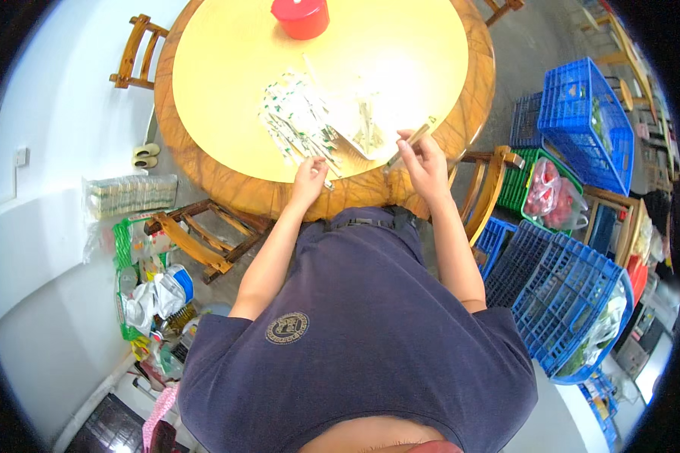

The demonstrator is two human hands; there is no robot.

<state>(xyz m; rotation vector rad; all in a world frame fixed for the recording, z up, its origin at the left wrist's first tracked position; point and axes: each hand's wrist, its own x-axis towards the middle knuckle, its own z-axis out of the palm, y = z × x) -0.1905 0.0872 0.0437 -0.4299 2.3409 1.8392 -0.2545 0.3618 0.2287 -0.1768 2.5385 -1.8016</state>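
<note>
My left hand (310,180) is closed at the near edge of the round table, its fingers pinched around a thin white wrapped stick (329,183). Just beyond it lies a loose pile of slim white-and-green paper packets (298,117), which look like wrapped disposable chopsticks. My right hand (426,167) is closed on a slim brownish packet (417,134) of similar shape, held at a slant above the table's edge. Between the hands, a little farther off, sits a pale container (381,153) with more slim packets in it; glare washes out its far part.
The yellow-topped table (227,98) has a brown patterned border. A red round container (301,16) stands at its far side. Wooden chairs (193,238) (491,192) flank me. Blue crates (563,294) stack up on the right; bags and bottles (159,294) crowd the left wall.
</note>
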